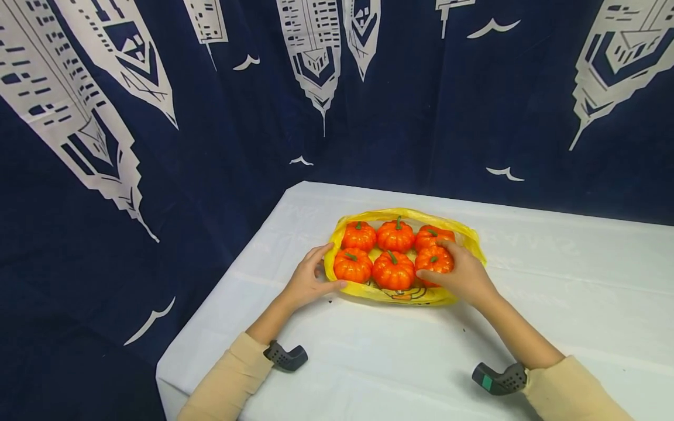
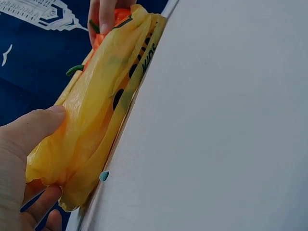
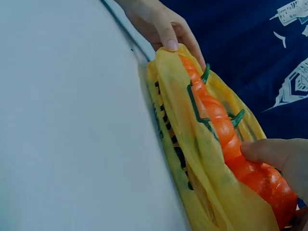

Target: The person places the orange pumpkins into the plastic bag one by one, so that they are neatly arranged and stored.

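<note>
A yellow plastic bag (image 1: 363,290) lies wide open on the table, with several shiny orange toy pumpkins (image 1: 394,271) with green stems standing in two rows inside. At its left end, my left hand (image 1: 308,279) holds the bag, thumb on the near side and fingers spread toward the far side; the left wrist view shows the thumb on the plastic (image 2: 89,125). My right hand (image 1: 470,279) reaches over the right end and grips the near right pumpkin (image 1: 434,261), thumb on its left side. In the right wrist view that pumpkin (image 3: 267,190) sits low inside the bag wall.
A white cloth covers the table (image 1: 368,356), whose left edge runs diagonally. Behind it hangs a dark blue curtain (image 1: 389,140) printed with white buildings and birds. Dark devices are strapped to the left wrist (image 1: 286,356) and right wrist (image 1: 500,379).
</note>
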`<state>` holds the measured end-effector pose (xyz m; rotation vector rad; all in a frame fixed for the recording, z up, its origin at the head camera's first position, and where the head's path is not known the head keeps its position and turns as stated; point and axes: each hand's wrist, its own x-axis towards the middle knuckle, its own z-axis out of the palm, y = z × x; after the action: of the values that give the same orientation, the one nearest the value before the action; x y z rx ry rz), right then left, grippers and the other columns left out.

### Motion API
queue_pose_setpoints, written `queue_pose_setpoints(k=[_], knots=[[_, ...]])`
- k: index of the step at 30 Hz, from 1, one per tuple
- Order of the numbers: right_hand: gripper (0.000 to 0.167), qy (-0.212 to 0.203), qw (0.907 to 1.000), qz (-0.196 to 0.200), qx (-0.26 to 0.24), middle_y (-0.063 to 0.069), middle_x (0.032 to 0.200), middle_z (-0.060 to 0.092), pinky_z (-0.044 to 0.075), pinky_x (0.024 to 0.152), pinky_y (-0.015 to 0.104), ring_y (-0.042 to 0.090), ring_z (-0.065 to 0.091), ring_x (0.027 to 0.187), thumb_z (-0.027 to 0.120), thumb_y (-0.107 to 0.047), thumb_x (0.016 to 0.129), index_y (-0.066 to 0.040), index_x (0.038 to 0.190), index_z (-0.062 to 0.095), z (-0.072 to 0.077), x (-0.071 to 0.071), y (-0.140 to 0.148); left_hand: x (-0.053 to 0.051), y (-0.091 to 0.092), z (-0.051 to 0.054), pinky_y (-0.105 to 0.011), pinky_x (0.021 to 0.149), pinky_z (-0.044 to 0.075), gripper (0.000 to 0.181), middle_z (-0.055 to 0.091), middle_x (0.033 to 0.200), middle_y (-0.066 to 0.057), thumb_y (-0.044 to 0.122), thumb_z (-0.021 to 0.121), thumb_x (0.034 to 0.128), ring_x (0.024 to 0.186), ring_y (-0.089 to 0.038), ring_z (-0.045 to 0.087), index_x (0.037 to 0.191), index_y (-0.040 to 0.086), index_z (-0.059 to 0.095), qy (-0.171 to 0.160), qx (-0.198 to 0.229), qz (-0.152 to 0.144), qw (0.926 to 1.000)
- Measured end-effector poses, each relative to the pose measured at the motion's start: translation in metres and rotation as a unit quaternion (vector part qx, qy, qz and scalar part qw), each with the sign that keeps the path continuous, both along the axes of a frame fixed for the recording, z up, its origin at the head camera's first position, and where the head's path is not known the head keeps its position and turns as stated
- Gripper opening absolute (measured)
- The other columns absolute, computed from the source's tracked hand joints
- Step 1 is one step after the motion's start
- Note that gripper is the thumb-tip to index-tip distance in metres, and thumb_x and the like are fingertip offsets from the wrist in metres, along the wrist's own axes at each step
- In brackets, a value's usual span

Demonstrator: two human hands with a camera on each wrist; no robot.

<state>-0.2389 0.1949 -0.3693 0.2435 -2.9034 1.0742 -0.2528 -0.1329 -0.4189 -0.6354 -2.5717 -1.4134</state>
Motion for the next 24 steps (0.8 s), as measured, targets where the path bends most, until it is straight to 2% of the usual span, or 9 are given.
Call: queue_pose_setpoints(k=[3,8,10,17,24], knots=[[0.098,-0.015,0.9997,-0.009,0.014,0.035,0.141,0.039,0.032,0.101,0.064,0.052,0.037,0.127,0.075,-0.049,0.081,0.009,0.146,0.031,-0.0018,0.001,-0.0008,0.0003,0.0002,0.0002,-0.036,0.081,0.044,0.083,0.047,0.138,-0.014,0.022,0.083,0.077,0.101,-0.025,0.05,0.146,0.002,0.041,0.0,0.0,0.0,1.0],[0.115,-0.06,0.9976,-0.023,0.025,0.041,0.142,0.031,0.032,0.101,0.065,0.056,0.034,0.127,0.07,-0.057,0.082,0.015,0.148,0.011,-0.0002,0.0018,-0.0011,0.0,0.0004,0.0001,-0.036,0.079,0.044,0.083,0.047,0.139,-0.014,0.023,0.083,0.0769,0.1,-0.025,0.05,0.146,0.003,0.042,-0.002,-0.002,0.002,1.0],[0.116,-0.07,0.9969,-0.02,0.031,0.042,0.142,0.03,0.032,0.1,0.065,0.057,0.034,0.127,0.069,-0.059,0.082,0.015,0.148,0.009,0.0009,0.0021,-0.0006,-0.0003,0.0004,-0.0001,-0.036,0.079,0.044,0.083,0.047,0.139,-0.014,0.022,0.083,0.0768,0.1,-0.025,0.051,0.146,0.002,0.042,0.0,-0.001,0.002,1.0],[0.102,-0.06,0.9966,-0.005,0.057,0.041,0.135,0.041,0.037,0.097,0.063,0.055,0.041,0.122,0.065,-0.058,0.086,0.019,0.142,0.027,0.002,0.0021,0.0005,-0.0013,-0.0001,-0.0012,-0.036,0.08,0.045,0.082,0.047,0.138,-0.014,0.022,0.083,0.0769,0.1,-0.025,0.051,0.145,0.002,0.042,0.004,0.002,0.001,1.0],[0.097,-0.061,0.9955,0.006,0.072,0.041,0.133,0.044,0.039,0.095,0.063,0.055,0.044,0.119,0.064,-0.057,0.087,0.018,0.139,0.033,0.0031,0.0022,0.001,-0.002,-0.001,-0.0018,-0.034,0.078,0.044,0.084,0.048,0.138,-0.013,0.023,0.083,0.0765,0.1,-0.024,0.051,0.146,0.002,0.041,0.005,-0.004,-0.002,1.0]])
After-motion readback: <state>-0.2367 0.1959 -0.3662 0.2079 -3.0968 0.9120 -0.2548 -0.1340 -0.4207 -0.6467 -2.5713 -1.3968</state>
